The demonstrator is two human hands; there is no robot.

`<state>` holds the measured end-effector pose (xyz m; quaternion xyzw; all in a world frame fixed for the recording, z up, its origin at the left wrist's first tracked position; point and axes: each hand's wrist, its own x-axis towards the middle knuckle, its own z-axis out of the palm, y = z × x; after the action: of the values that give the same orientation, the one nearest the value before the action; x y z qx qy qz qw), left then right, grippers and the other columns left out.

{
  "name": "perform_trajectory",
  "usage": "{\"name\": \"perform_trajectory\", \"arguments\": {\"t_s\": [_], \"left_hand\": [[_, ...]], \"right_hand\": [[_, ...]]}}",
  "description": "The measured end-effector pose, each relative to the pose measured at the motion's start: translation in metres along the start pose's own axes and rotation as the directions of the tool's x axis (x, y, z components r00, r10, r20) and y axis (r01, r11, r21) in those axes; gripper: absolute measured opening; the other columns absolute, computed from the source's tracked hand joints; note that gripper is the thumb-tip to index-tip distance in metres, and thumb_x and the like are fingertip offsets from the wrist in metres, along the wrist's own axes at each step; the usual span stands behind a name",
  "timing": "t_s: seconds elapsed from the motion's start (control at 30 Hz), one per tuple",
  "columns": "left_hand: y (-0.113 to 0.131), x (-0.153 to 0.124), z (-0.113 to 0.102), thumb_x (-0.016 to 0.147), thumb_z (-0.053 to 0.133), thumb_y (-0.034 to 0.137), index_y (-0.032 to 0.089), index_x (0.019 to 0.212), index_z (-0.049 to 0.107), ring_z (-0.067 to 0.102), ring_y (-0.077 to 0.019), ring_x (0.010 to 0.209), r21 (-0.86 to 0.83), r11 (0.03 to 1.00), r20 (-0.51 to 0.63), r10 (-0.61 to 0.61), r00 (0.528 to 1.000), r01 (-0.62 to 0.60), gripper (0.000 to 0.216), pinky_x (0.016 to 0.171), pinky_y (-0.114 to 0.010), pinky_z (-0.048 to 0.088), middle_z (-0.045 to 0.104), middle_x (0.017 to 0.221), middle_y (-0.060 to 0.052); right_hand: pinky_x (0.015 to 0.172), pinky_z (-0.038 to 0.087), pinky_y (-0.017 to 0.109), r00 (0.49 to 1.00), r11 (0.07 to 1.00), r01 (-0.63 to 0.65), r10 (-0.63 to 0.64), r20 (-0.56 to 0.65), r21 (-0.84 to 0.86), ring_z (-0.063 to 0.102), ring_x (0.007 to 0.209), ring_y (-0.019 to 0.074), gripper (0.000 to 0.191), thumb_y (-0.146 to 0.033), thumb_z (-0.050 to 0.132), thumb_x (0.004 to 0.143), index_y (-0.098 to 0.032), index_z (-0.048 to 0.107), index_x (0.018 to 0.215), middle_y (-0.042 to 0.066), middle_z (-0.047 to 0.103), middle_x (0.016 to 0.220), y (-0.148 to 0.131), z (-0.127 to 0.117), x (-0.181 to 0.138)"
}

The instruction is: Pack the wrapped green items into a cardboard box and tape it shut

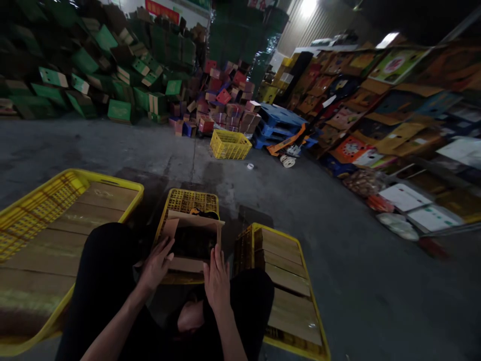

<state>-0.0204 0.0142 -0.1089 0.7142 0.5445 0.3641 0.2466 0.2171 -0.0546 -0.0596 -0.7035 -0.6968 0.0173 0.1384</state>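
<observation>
A cardboard box (188, 264) stands between my knees with its top flaps raised, its inside dark and hard to make out. It rests on a yellow plastic crate (190, 198). My left hand (157, 263) lies along the box's left side, fingers stretched out near the left flap. Against the right side rests my right hand (218, 278), its fingers straight and pointing up along the edge. Neither hand is wrapped round anything. Just behind the box, a black and orange-yellow tool (204, 214) lies on the crate; its kind is unclear.
A large yellow crate (137, 193) of flat-lying cardboard boxes is at my left, another yellow crate (300, 245) of boxes at my right. Farther off are a yellow basket (231, 146), blue pallets (280, 118), an orange pallet jack (287, 143), piled green boxes (120, 110) and loaded shelves.
</observation>
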Motion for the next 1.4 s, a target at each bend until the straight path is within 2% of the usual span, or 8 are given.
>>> {"name": "perform_trajectory", "arguments": {"t_s": [0.4, 0.57, 0.7, 0.8, 0.97, 1.13, 1.3, 1.4], "left_hand": [[0.001, 0.001, 0.002, 0.095, 0.048, 0.025, 0.024, 0.145, 0.052, 0.044, -0.0279, 0.142, -0.006, 1.0, -0.033, -0.004, 0.999, 0.004, 0.051, 0.115, -0.049, 0.04, 0.046, 0.154, -0.011], [0.002, 0.003, 0.002, 0.095, 0.047, 0.025, 0.023, 0.146, 0.051, 0.044, -0.0285, 0.142, 0.001, 1.0, -0.028, -0.008, 1.0, 0.008, 0.051, 0.113, -0.05, 0.041, 0.046, 0.154, -0.013], [0.002, 0.002, 0.002, 0.095, 0.047, 0.025, 0.023, 0.146, 0.051, 0.043, -0.0286, 0.142, 0.01, 1.0, -0.018, -0.021, 1.0, 0.021, 0.051, 0.114, -0.05, 0.041, 0.045, 0.154, -0.013], [0.001, 0.002, 0.003, 0.095, 0.049, 0.025, 0.024, 0.145, 0.052, 0.045, -0.0288, 0.141, 0.004, 1.0, -0.022, -0.02, 1.0, 0.02, 0.051, 0.113, -0.05, 0.041, 0.046, 0.154, -0.012], [0.0, 0.001, 0.003, 0.095, 0.048, 0.025, 0.024, 0.146, 0.051, 0.044, -0.0291, 0.141, 0.009, 1.0, -0.016, -0.025, 1.0, 0.025, 0.051, 0.114, -0.051, 0.04, 0.046, 0.154, -0.012], [0.0, 0.001, 0.005, 0.095, 0.048, 0.026, 0.024, 0.144, 0.053, 0.045, -0.0287, 0.141, -0.001, 1.0, -0.036, -0.028, 0.999, 0.028, 0.05, 0.115, -0.049, 0.04, 0.048, 0.152, -0.012], [-0.002, 0.002, 0.007, 0.096, 0.047, 0.025, 0.022, 0.144, 0.054, 0.045, -0.0283, 0.141, 0.02, 0.999, -0.032, -0.029, 0.999, 0.03, 0.048, 0.113, -0.049, 0.041, 0.048, 0.152, -0.014], [-0.002, 0.002, 0.007, 0.096, 0.046, 0.025, 0.021, 0.143, 0.054, 0.046, -0.0282, 0.14, 0.036, 0.999, -0.027, -0.021, 0.999, 0.022, 0.049, 0.113, -0.048, 0.043, 0.048, 0.152, -0.014]], "right_hand": [[0.112, 0.038, 0.056, 1.0, 1.0, -0.003, 0.003, 0.002, 0.009, 0.032, 0.148, 0.0299, 0.058, -0.047, 0.023, 0.106, -0.02, 0.027, 0.157, 0.012, 0.029, 0.162, 0.002, 0.003, 0.003], [0.112, 0.034, 0.062, 0.999, 0.999, 0.032, -0.033, 0.043, 0.015, 0.033, 0.147, 0.032, 0.055, -0.048, 0.022, 0.106, -0.023, 0.044, 0.15, 0.011, 0.034, 0.16, -0.003, 0.001, 0.01], [0.112, 0.031, 0.065, 0.996, 1.0, 0.028, -0.028, 0.086, -0.005, 0.036, 0.145, 0.0319, 0.054, -0.046, 0.022, 0.106, -0.023, 0.049, 0.147, 0.01, 0.034, 0.16, -0.009, -0.004, 0.014], [0.112, 0.024, 0.071, 0.995, 1.0, 0.019, -0.017, 0.103, -0.017, 0.038, 0.144, 0.0332, 0.053, -0.046, 0.022, 0.106, -0.025, 0.051, 0.145, 0.01, 0.035, 0.159, -0.012, -0.007, 0.013], [0.11, 0.006, 0.08, 0.993, 0.998, 0.036, -0.029, 0.114, -0.056, 0.036, 0.145, 0.0363, 0.05, -0.046, 0.026, 0.106, -0.026, 0.06, 0.137, 0.008, 0.038, 0.158, -0.015, -0.014, 0.017], [0.114, 0.003, 0.075, 0.972, 0.995, 0.08, -0.067, 0.226, -0.05, 0.034, 0.146, 0.0356, 0.051, -0.045, 0.028, 0.105, -0.022, 0.068, 0.127, 0.01, 0.046, 0.153, -0.023, -0.023, 0.031], [0.119, 0.0, 0.067, 0.95, 0.999, 0.044, -0.033, 0.311, -0.029, 0.03, 0.149, 0.0302, 0.058, -0.047, 0.02, 0.106, -0.02, 0.065, 0.131, 0.011, 0.048, 0.152, -0.031, -0.029, 0.04], [0.119, 0.003, 0.065, 0.939, 0.999, 0.035, -0.023, 0.342, -0.029, 0.031, 0.148, 0.0294, 0.059, -0.047, 0.019, 0.106, -0.019, 0.064, 0.133, 0.012, 0.047, 0.153, -0.032, -0.03, 0.041]]}}
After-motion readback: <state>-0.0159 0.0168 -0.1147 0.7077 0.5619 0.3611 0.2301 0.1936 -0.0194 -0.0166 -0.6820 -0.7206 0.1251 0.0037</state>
